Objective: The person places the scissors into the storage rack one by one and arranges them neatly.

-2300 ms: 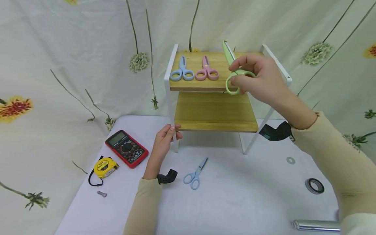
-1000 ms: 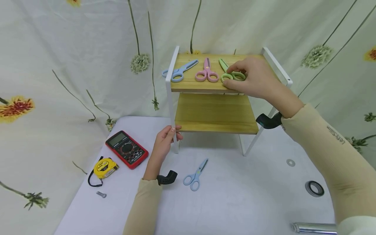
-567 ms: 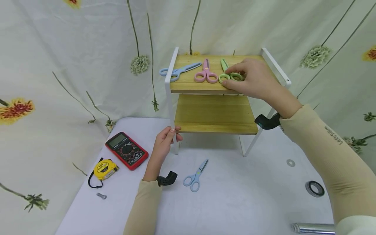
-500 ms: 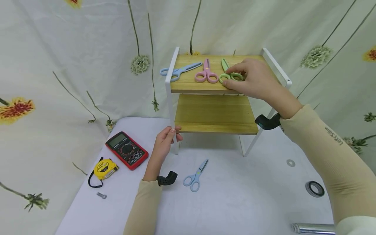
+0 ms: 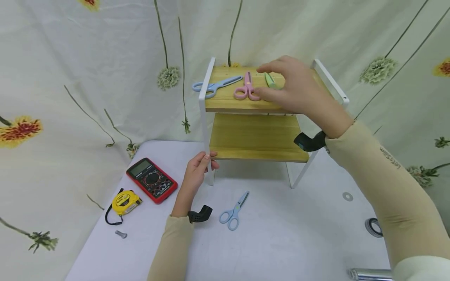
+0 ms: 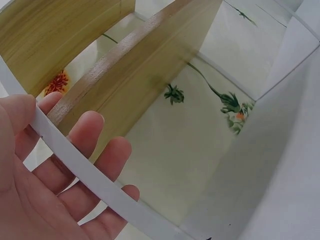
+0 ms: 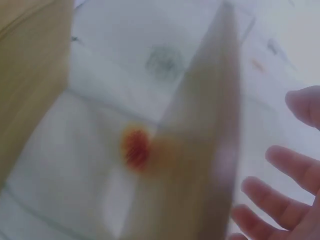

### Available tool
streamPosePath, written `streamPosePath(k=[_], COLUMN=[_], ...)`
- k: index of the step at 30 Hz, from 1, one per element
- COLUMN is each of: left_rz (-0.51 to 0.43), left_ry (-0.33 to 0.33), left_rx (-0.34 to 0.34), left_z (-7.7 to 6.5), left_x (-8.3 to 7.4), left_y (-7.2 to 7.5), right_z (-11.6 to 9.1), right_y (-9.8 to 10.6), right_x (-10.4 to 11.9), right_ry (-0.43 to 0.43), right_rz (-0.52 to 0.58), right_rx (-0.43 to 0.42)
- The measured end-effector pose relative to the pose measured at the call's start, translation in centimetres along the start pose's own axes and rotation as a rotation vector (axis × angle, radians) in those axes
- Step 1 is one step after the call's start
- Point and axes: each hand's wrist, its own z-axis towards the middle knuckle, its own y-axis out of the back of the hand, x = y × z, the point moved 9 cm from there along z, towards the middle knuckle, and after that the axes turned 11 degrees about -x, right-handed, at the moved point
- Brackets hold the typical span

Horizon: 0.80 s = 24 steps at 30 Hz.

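My left hand (image 5: 197, 168) grips the white front-left leg (image 6: 102, 185) of a two-tier wooden shelf rack (image 5: 258, 138), thumb on one side and fingers behind. Above the top board my right hand (image 5: 299, 88) has thumb and fingers spread, holding nothing. It hides the handles of the green scissors (image 5: 270, 80). Its thumb tip overlaps the right handle ring of the pink scissors (image 5: 247, 86) in the head view. To their left, blue scissors (image 5: 219, 84) lie slantwise, their handles reaching past the rack's left side. A second pair of blue scissors (image 5: 234, 210) lies on the table in front.
On the table's left are a red multimeter (image 5: 152, 180), a yellow tape measure (image 5: 125, 201) and a bolt (image 5: 121, 234). At the right lie a washer (image 5: 347, 196), a black-and-silver ring (image 5: 374, 227) and a shiny metal cylinder (image 5: 370, 274). A flowered cloth hangs behind.
The green scissors have been lowered onto the top board and released. My right hand has shifted left towards the pink scissors. The blue scissors on the board have turned slantwise; my left hand stays put.
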Motion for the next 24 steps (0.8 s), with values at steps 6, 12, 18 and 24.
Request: streamPosePath(k=[6, 12, 18, 24], left_rz=[-0.014, -0.043, -0.02, -0.023], left_ry=[-0.021, 0.006, -0.016, -0.017], left_rx=[-0.001, 0.018, 0.022, 0.023], left_z=[0.4, 0.2, 0.2, 0.6], left_x=[-0.1, 0.1, -0.1, 0.0], left_y=[-0.3, -1.0, -1.1, -1.3], right_z=[0.9, 0.6, 0.2, 0.2], right_y=[-3.1, -6.6, -7.5, -7.5], right_x=[7.0, 8.2, 7.5, 7.0], right_ry=[0.312, 0.306, 0.282, 0.293], right_rz=[-0.067, -0.198, -0.296, -0.329], right_rx=[0.027, 0.139, 0.152, 0.137])
